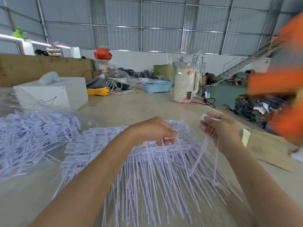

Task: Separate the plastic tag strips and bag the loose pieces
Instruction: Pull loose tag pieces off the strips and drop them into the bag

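Right hand (pixel 218 128) lifts tags (pixel 205 145) near table edge (pixel 232 115).

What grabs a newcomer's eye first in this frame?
The sheet of joined white tag strips fanned across the table centre, with the left hand gripping its top edge and the right hand pinching a few pulled-off pieces. Next, the clear bag of loose tags at left, and the blurred orange figure at far right.

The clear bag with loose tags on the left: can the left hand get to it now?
Probably yes, but not at once. The clear bag lies open beside the stacked tag strips with nothing between, yet the left hand is pinching a strip there.
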